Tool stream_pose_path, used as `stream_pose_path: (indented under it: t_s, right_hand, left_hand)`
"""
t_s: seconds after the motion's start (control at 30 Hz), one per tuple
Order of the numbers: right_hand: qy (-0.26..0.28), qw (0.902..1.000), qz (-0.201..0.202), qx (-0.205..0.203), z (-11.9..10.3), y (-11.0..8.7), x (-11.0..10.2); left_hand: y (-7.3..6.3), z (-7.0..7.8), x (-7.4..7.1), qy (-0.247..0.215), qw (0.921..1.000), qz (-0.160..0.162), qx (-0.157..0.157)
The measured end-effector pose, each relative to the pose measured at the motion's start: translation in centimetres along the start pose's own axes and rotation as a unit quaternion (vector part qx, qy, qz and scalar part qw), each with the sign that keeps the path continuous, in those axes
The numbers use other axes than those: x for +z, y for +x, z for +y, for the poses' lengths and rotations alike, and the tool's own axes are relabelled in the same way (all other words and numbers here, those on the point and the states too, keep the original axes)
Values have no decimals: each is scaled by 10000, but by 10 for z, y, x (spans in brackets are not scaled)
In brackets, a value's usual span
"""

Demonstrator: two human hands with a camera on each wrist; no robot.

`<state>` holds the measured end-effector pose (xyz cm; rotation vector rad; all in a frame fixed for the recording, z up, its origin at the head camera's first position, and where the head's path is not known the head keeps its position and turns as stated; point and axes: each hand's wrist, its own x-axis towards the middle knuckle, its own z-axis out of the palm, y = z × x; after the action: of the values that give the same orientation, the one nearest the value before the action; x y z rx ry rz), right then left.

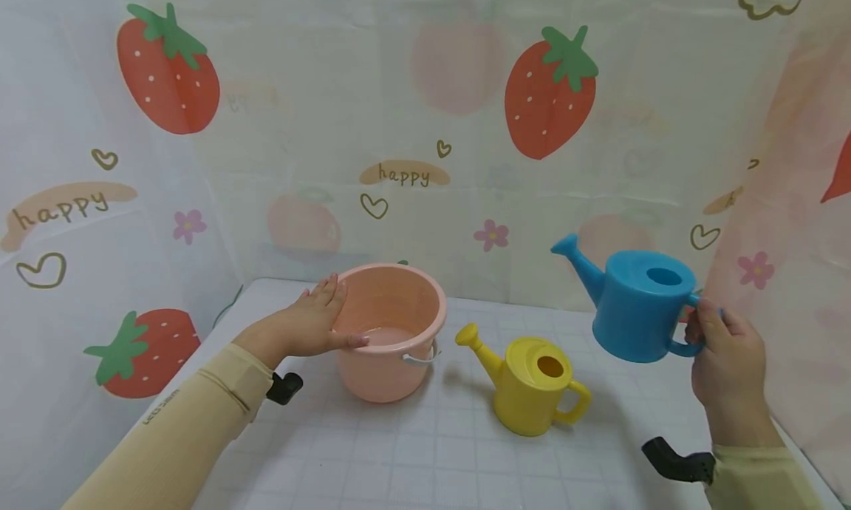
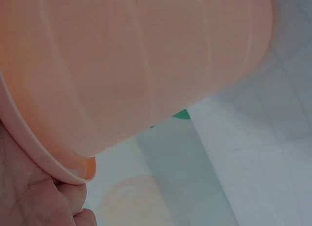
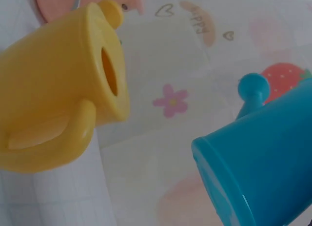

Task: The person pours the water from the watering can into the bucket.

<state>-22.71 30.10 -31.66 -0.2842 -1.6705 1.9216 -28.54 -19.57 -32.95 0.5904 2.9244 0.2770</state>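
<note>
My left hand (image 1: pixel 299 329) rests against the left rim of a pink bucket (image 1: pixel 382 377), fingers straight and thumb lying along the front rim. The left wrist view shows the palm touching the rim and the bucket's ribbed side filling the frame. Raised above the table at the right, a blue toy watering can (image 1: pixel 621 314) hangs by its handle from my right hand (image 1: pixel 728 362), which grips it. Its spout points left and its body is nearly upright. Between them, a yellow toy watering can (image 1: pixel 525 403) stands on the table, spout toward the bucket.
The white gridded table (image 1: pixel 399 466) meets a cloth backdrop (image 1: pixel 372 66) printed with strawberries, hearts and flowers, which also covers both sides. A white handle (image 1: pixel 419 358) hangs on the bucket's front right side.
</note>
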Motion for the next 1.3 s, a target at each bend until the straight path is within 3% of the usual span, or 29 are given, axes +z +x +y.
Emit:
stream_pose_path:
  t_s: [0.33,0.63,1.0,1.3]
  right_hand:
    - [337,9983,-285,-374,-11,-1,21]
    - [681,9871,-1032,-1018,-19,-6,45]
    - [-95,9771,-1875,-1003,-19,-17,68]
    - [-475,9662,-2245,-1175,-19,-20,86]
  left_hand:
    - [-1,1,-1,18,10000,1,6]
    - [-2,2,-2,38,10000,21,22]
    - [-1,2,0,27,10000,-49,-17]
    - [0,0,1,41,10000,46,20]
